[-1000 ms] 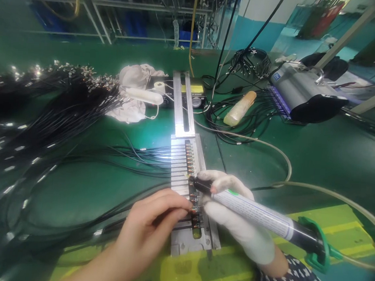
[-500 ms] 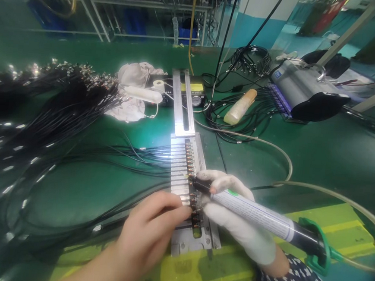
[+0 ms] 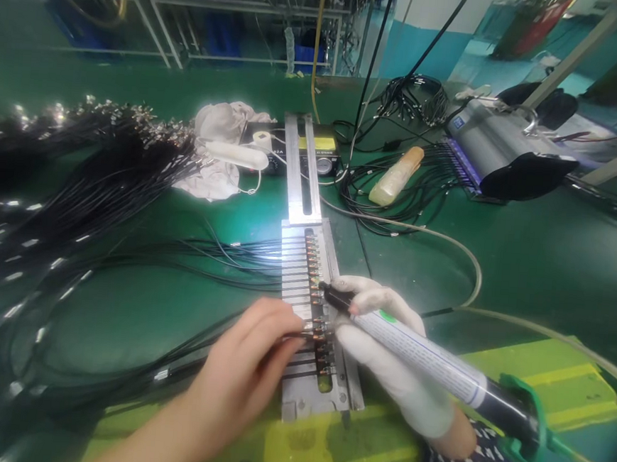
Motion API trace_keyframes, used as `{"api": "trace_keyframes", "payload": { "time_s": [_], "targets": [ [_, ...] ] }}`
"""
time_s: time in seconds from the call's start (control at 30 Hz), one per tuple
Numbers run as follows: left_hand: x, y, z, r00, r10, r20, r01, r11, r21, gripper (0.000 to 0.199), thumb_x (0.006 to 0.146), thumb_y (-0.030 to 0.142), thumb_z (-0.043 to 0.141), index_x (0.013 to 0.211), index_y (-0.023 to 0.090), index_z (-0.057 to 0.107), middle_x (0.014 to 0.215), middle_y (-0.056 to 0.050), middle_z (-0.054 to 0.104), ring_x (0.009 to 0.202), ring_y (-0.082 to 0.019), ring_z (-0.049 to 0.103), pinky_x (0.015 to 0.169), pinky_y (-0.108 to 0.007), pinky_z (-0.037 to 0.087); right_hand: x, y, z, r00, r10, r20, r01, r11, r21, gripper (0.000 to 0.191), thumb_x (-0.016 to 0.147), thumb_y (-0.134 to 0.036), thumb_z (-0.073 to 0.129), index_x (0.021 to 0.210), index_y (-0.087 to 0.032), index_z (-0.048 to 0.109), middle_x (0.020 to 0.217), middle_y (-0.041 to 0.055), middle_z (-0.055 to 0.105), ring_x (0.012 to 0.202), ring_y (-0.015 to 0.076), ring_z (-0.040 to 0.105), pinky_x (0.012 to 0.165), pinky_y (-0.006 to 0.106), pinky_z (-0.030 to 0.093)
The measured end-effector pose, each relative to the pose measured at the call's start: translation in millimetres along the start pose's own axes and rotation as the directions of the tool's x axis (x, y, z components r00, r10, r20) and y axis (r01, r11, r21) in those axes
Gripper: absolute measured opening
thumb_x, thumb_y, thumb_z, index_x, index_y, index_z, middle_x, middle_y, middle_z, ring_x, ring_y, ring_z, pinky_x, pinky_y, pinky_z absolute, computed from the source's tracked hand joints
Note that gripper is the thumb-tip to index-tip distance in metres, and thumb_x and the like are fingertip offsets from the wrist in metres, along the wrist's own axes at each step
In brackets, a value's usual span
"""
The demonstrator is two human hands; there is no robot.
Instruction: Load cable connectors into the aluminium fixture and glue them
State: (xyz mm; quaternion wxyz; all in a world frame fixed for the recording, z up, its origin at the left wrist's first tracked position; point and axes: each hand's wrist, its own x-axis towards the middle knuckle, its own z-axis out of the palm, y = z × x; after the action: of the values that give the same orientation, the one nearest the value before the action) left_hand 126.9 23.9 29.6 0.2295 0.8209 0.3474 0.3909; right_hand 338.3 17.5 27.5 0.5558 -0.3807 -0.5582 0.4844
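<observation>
My right hand (image 3: pixel 385 344), in a white glove with a bare fingertip showing, is closed round a glue-dispensing syringe (image 3: pixel 421 350). The syringe has a white label, a black tip end and a green cap with a hose. Its tip points at the slot of a metal fixture (image 3: pixel 297 298), where several black cables lie side by side with their small metal ends in a row. At the fixture's left edge, my bare left hand (image 3: pixel 256 355) pinches a black cable (image 3: pixel 299 335) between thumb and fingers. Part of that cable is hidden by the hand.
Bundled black cables (image 3: pixel 127 153) spread over the left of the green table. Behind the fixture are a black control box (image 3: pixel 322 162) and a white cloth (image 3: pixel 210 180). A silver UV-type lamp (image 3: pixel 508 143) stands over more cables at right. Yellow tape (image 3: pixel 323 449) runs along the front edge.
My left fingers have lifted slightly and shifted up and left along the fixture, the thumb and fingertips parting round a cable. The syringe tip has drawn back a little to the right.
</observation>
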Motion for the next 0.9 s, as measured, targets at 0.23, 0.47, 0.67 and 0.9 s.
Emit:
{"api": "trace_keyframes", "payload": {
  "time_s": [0.23,0.47,0.67,0.9],
  "targets": [
    [0,-21,0.9,0.994,-0.079,0.077,0.078,0.997,0.015,0.018,0.094,0.003,0.054,0.1,0.018,0.061,0.094,-0.001,0.058,0.086,-0.009,0.057,0.076,-0.017,0.047,8,4,-14,0.995,-0.043,-0.087,0.029,0.987,-0.159,0.015,0.085,-0.013,0.074,0.095,-0.023,0.067,0.127,0.0067,0.064,0.121,0.0253,0.059,0.105,0.041,0.047],
    [6,-39,3.7,0.979,-0.131,0.154,0.106,0.982,0.157,0.015,0.098,0.011,0.052,0.096,0.018,0.065,0.084,0.0,0.057,0.074,-0.009,0.057,0.066,-0.016,0.045,9,21,-43,0.995,0.048,-0.092,-0.046,0.998,0.031,0.008,0.092,-0.024,0.069,0.098,-0.023,0.065,0.127,0.0097,0.062,0.116,0.0261,0.061,0.09,0.039,0.055],
    [6,-42,8.6,0.967,-0.126,0.223,0.074,0.971,0.23,0.018,0.1,0.015,0.047,0.099,0.017,0.065,0.084,-0.001,0.057,0.072,-0.011,0.058,0.064,-0.018,0.047,10,23,-45,0.994,0.09,-0.068,-0.087,0.995,0.041,0.008,0.092,-0.025,0.069,0.1,-0.024,0.067,0.127,0.009,0.061,0.097,0.0215,0.066,0.072,0.031,0.058],
    [5,-45,5.5,0.954,-0.054,0.295,-0.041,0.951,0.306,0.018,0.101,0.014,0.042,0.104,0.016,0.059,0.092,-0.004,0.058,0.072,-0.012,0.06,0.064,-0.02,0.048,8,19,-44,0.991,0.132,-0.039,-0.128,0.988,0.091,0.01,0.093,-0.026,0.069,0.102,-0.024,0.065,0.129,0.0079,0.059,0.076,0.016,0.066,0.069,0.032,0.058]
  ]
}}
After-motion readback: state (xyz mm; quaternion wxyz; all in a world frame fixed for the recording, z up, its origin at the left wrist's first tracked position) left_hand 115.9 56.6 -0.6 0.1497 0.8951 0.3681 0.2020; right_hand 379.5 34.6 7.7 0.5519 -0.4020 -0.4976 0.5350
